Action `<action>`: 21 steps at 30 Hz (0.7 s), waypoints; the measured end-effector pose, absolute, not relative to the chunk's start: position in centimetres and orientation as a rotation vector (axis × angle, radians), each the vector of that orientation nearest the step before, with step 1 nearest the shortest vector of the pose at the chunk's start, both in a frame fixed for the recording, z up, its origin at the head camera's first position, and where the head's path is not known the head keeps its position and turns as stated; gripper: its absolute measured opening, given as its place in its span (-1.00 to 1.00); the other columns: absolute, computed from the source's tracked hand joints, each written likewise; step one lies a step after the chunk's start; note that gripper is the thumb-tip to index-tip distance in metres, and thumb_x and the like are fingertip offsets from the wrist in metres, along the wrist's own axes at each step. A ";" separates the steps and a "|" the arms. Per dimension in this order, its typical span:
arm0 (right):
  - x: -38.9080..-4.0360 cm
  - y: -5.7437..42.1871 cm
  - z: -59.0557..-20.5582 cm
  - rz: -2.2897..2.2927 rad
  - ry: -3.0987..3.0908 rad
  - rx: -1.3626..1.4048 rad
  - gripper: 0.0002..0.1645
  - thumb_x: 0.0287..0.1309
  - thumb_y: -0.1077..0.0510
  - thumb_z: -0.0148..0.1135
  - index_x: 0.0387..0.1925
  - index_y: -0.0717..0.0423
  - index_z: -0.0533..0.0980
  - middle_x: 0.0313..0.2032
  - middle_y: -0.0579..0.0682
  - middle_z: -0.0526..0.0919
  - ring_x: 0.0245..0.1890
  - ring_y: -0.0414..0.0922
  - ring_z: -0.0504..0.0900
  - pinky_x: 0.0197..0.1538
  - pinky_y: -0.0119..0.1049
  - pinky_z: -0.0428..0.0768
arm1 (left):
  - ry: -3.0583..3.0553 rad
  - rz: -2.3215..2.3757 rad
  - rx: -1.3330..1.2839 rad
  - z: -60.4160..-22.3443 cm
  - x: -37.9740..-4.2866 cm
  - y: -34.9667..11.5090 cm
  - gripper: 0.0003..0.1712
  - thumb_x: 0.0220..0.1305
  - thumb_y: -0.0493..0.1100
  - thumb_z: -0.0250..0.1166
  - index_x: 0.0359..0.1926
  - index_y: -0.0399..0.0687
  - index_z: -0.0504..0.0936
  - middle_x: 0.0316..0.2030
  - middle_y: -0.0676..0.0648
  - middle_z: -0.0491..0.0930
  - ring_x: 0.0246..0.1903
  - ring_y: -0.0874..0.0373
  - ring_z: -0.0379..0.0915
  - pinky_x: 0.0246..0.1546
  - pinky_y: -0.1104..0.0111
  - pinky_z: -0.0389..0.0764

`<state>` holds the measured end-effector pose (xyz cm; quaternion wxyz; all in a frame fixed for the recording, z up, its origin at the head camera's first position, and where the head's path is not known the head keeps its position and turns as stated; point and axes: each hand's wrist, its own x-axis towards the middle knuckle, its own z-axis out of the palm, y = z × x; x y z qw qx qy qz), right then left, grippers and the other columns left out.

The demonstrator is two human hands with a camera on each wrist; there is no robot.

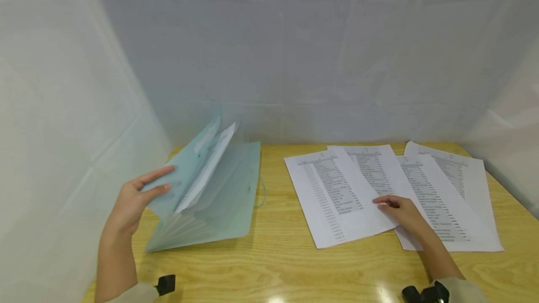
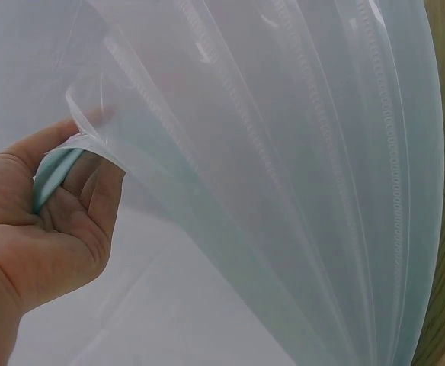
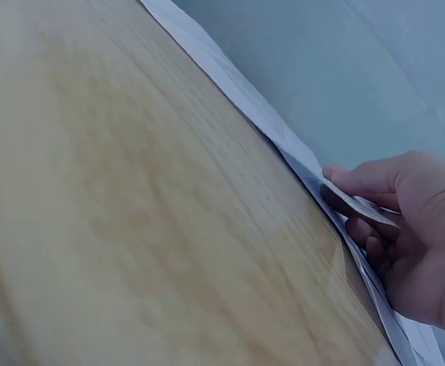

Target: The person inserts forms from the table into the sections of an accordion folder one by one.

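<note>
A pale green accordion file folder (image 1: 231,219) stands fanned open at the left of the table. My left hand (image 1: 129,200) grips its front cover and pockets between thumb and fingers; the left wrist view shows the cover's edge (image 2: 55,175) bent inside that hand (image 2: 47,206). White sheets (image 1: 209,172) stick up between the folder's pockets. To the right, my right hand (image 1: 402,214) pinches the right edge of the leftmost printed sheet (image 1: 303,181). In the right wrist view the paper edge (image 3: 363,210) sits between the thumb and fingers of that hand (image 3: 420,229).
Several other printed sheets (image 1: 480,186) lie overlapping on the wooden table (image 1: 278,256), right of the held one. An elastic cord (image 1: 264,191) loops from the folder's right side. Pale plastic sheeting (image 1: 294,60) hangs behind the table and at both sides.
</note>
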<state>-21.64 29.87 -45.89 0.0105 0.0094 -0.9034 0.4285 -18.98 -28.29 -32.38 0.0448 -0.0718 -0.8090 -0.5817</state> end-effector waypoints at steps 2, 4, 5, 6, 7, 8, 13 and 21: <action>-21.6 29.8 -45.7 1.370 -2.818 0.026 -0.67 0.27 0.11 0.05 -0.06 0.21 0.56 -0.03 0.25 0.51 -0.23 -0.06 0.48 -0.24 -0.31 0.45 | -2.475 -1.766 -0.228 -32.4 -18.9 -28.3 -0.45 0.23 -0.12 0.25 0.24 -0.10 0.41 0.29 -0.05 0.20 0.32 -0.04 -0.14 0.20 0.31 0.08; -21.5 29.7 -45.6 1.403 -2.825 0.003 -0.68 0.24 0.18 0.01 -0.05 0.21 0.55 -0.02 0.28 0.49 -0.25 -0.05 0.48 -0.26 -0.30 0.46 | -2.477 -1.759 -0.235 -32.4 -18.9 -28.3 -0.45 0.23 -0.12 0.25 0.24 -0.11 0.40 0.29 -0.05 0.20 0.32 -0.04 -0.14 0.16 0.41 0.13; -21.6 29.6 -45.6 1.414 -2.829 -0.005 -0.67 0.23 0.20 -0.01 -0.05 0.21 0.55 -0.01 0.29 0.48 -0.26 -0.05 0.48 -0.27 -0.31 0.46 | -2.477 -1.759 -0.237 -32.4 -18.9 -28.3 -0.45 0.23 -0.12 0.25 0.24 -0.11 0.40 0.29 -0.05 0.20 0.32 -0.04 -0.14 0.14 0.44 0.15; -21.6 29.6 -45.5 1.420 -2.832 -0.014 -0.67 0.22 0.22 -0.03 -0.06 0.21 0.55 0.00 0.30 0.47 -0.25 -0.05 0.48 -0.28 -0.31 0.47 | -2.475 -1.760 -0.238 -32.4 -18.9 -28.3 -0.45 0.23 -0.12 0.25 0.24 -0.11 0.40 0.29 -0.05 0.20 0.32 -0.04 -0.14 0.14 0.45 0.15; -21.6 29.6 -45.5 1.426 -2.834 -0.021 -0.66 0.21 0.23 -0.05 -0.07 0.21 0.55 0.01 0.30 0.46 -0.25 -0.05 0.48 -0.29 -0.32 0.47 | -2.473 -1.761 -0.239 -32.4 -18.9 -28.3 -0.45 0.23 -0.12 0.25 0.24 -0.12 0.40 0.29 -0.05 0.21 0.32 -0.04 -0.14 0.14 0.45 0.14; -21.6 29.6 -45.5 1.427 -2.835 -0.030 -0.67 0.22 0.22 -0.05 -0.09 0.21 0.56 0.02 0.30 0.46 -0.25 -0.05 0.48 -0.30 -0.33 0.47 | -2.473 -1.761 -0.239 -32.4 -19.0 -28.3 -0.45 0.23 -0.12 0.25 0.24 -0.11 0.40 0.29 -0.04 0.21 0.32 -0.04 -0.13 0.15 0.44 0.14; -21.6 29.5 -45.5 1.384 -2.842 -0.041 -0.64 0.27 0.01 0.05 -0.19 0.20 0.61 -0.03 0.23 0.52 -0.21 -0.06 0.50 -0.25 -0.32 0.44 | -2.467 -1.766 -0.235 -32.5 -19.0 -28.3 -0.45 0.23 -0.13 0.26 0.23 -0.11 0.40 0.28 -0.03 0.22 0.31 -0.03 -0.13 0.16 0.44 0.13; -21.6 29.5 -45.6 1.485 -2.807 -0.051 -0.64 0.24 0.10 0.07 -0.03 0.22 0.54 -0.03 0.28 0.51 -0.35 -0.10 0.56 -0.37 -0.30 0.54 | -2.467 -1.771 -0.235 -32.5 -19.0 -28.4 -0.44 0.23 -0.13 0.26 0.24 -0.11 0.40 0.29 -0.04 0.21 0.32 -0.05 -0.14 0.17 0.40 0.12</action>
